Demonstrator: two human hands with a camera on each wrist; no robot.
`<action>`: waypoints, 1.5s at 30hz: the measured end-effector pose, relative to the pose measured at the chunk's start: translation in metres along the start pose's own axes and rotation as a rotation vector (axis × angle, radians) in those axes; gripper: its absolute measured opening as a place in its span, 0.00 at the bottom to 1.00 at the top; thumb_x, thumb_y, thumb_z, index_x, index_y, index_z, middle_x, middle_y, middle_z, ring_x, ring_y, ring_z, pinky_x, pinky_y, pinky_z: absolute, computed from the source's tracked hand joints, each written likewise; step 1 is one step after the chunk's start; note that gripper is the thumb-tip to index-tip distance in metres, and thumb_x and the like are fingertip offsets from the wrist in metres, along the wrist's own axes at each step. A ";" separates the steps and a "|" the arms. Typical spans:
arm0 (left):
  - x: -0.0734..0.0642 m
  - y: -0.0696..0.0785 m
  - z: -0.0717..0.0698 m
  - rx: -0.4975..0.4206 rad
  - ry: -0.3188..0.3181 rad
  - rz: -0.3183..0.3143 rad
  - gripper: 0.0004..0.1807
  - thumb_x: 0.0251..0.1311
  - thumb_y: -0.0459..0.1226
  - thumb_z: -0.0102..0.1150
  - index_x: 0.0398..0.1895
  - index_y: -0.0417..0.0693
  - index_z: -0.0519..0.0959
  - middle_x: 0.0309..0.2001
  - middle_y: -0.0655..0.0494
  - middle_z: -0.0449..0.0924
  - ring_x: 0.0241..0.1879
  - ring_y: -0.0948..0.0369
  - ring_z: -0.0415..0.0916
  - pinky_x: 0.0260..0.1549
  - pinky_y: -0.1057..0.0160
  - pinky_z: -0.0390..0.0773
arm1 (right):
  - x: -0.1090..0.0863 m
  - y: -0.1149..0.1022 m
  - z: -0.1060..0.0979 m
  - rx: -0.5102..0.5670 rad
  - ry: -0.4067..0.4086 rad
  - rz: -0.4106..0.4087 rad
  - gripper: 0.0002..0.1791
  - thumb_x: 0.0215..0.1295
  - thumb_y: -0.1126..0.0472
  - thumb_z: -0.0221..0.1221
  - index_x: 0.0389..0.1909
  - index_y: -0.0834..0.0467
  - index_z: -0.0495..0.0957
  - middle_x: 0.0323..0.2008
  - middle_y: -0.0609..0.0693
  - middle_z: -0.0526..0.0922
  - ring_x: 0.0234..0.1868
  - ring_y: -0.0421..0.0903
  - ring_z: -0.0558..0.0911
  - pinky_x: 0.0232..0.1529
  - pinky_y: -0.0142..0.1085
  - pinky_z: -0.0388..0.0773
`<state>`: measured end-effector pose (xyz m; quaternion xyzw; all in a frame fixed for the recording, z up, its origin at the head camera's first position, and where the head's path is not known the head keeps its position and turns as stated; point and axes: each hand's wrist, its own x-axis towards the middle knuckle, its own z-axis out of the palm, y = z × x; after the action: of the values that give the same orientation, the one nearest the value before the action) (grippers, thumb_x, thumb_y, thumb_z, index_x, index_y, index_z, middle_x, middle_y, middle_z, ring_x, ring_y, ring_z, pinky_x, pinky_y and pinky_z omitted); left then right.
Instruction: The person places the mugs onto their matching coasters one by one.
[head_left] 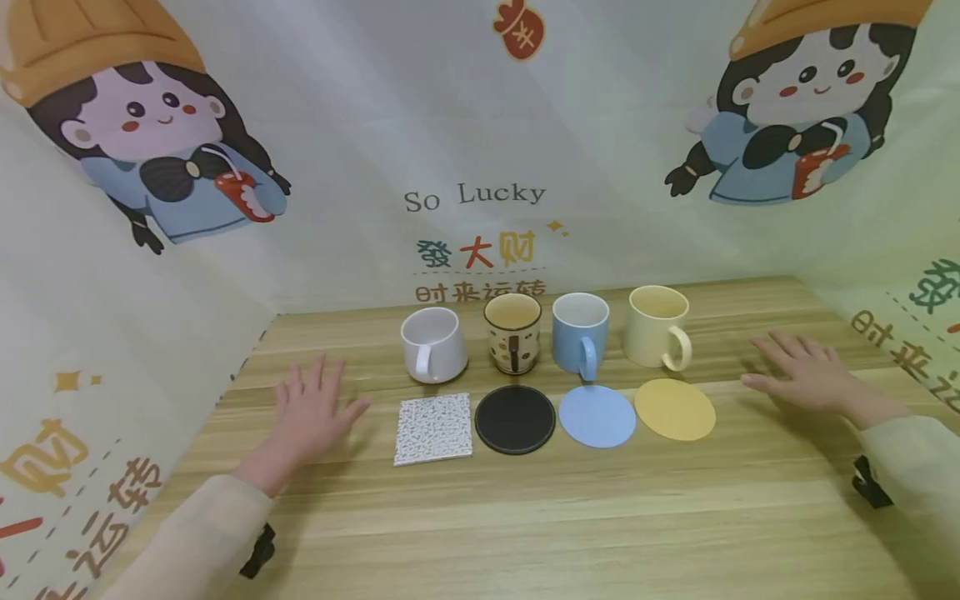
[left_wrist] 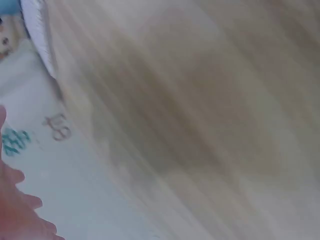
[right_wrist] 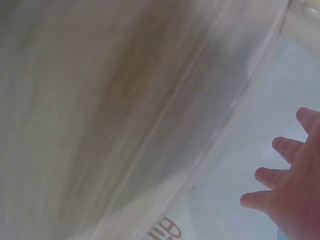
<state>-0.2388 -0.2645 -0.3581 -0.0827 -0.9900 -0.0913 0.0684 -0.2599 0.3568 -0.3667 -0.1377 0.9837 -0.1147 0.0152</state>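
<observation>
In the head view my left hand (head_left: 309, 417) is spread with its fingers apart at the left of the row of things, holding nothing. My right hand (head_left: 813, 377) is likewise spread at the right, its fingers (right_wrist: 270, 177) straight in the right wrist view. Between them stand a white mug (head_left: 442, 346), a patterned brown-rimmed mug (head_left: 498, 337), a blue mug (head_left: 572, 337) and a pale yellow mug (head_left: 647, 333). In front of these lie a speckled square coaster (head_left: 433, 429), a black round coaster (head_left: 515, 419), a blue round coaster (head_left: 597, 416) and a yellow round coaster (head_left: 675, 409).
The wooden table (head_left: 525, 525) extends in front of the coasters. A printed cloth (head_left: 360, 125) with cartoon figures and lettering hangs behind it and along both sides. Black clips or straps show under both sleeves.
</observation>
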 end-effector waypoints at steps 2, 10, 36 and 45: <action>0.000 0.011 -0.005 -0.011 0.050 0.020 0.42 0.63 0.58 0.42 0.69 0.38 0.48 0.69 0.31 0.39 0.64 0.29 0.34 0.59 0.33 0.35 | 0.002 0.000 -0.002 0.048 0.000 0.000 0.41 0.68 0.42 0.42 0.67 0.70 0.44 0.63 0.78 0.44 0.59 0.81 0.45 0.52 0.73 0.40; 0.004 0.074 -0.020 -0.047 0.196 0.252 0.32 0.61 0.45 0.52 0.63 0.34 0.61 0.62 0.35 0.61 0.61 0.41 0.58 0.60 0.43 0.57 | 0.011 -0.009 -0.012 0.294 0.042 -0.030 0.38 0.71 0.51 0.42 0.65 0.77 0.43 0.60 0.82 0.47 0.59 0.79 0.50 0.53 0.68 0.50; 0.018 0.219 0.000 -0.063 0.055 0.641 0.26 0.64 0.46 0.49 0.61 0.44 0.65 0.58 0.49 0.69 0.58 0.55 0.66 0.58 0.57 0.65 | 0.024 -0.055 -0.012 0.710 0.249 0.109 0.35 0.71 0.47 0.38 0.65 0.72 0.52 0.57 0.74 0.63 0.31 0.21 0.71 0.33 0.24 0.74; 0.024 0.244 0.015 -0.012 -0.011 0.676 0.24 0.63 0.46 0.50 0.60 0.47 0.68 0.57 0.51 0.70 0.54 0.56 0.71 0.51 0.59 0.71 | 0.025 -0.065 -0.011 0.775 0.271 0.102 0.34 0.71 0.49 0.42 0.63 0.75 0.55 0.49 0.58 0.72 0.31 0.23 0.74 0.32 0.27 0.76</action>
<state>-0.2216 -0.0216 -0.3278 -0.4072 -0.9064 -0.0690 0.0890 -0.2676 0.2914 -0.3406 -0.0564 0.8663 -0.4929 -0.0581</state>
